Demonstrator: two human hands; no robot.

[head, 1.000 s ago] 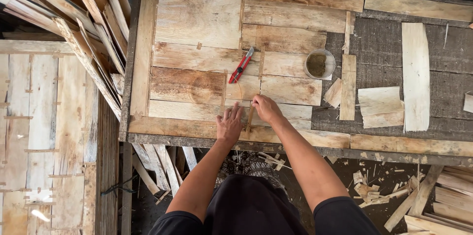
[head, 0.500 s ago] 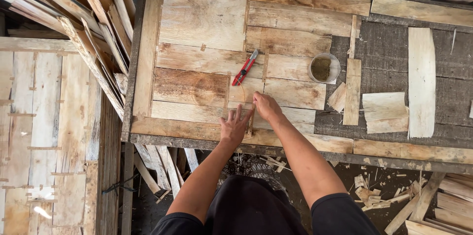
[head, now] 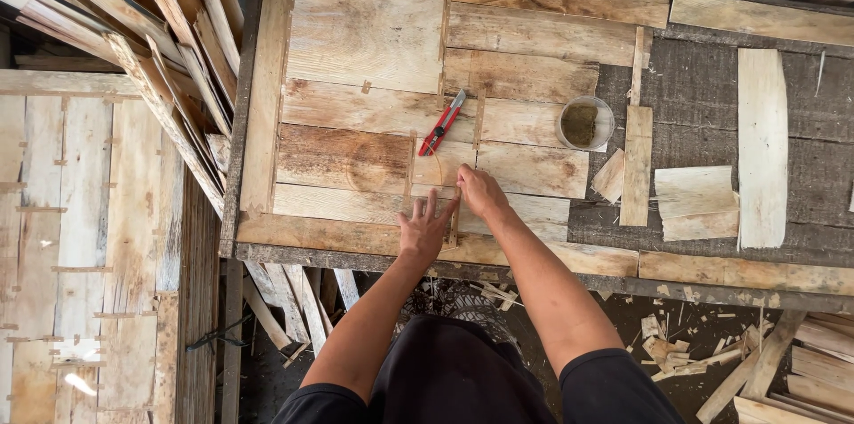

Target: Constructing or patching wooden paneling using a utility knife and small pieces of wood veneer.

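both hands (head: pixel 454 210) press veneer sheets (head: pixel 498 170) on workbench (head: pixel 267 121).

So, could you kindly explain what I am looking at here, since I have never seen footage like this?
This is one view from a camera worn on a person's head, looking straight down at their own two bare arms. No machine is involved.

In front of them is a wooden panel pieced together from thin sheets of wood. The left hand lies flat on it near the front edge. The right hand presses down beside it, over a narrow strip; whether it holds anything I cannot tell.

Just beyond the hands lies a red cutter, untouched. To the right stands a small round cup with something dark inside, then loose wood pieces on a darker surface. More panels and slats are stacked at the left, and scraps litter the floor.
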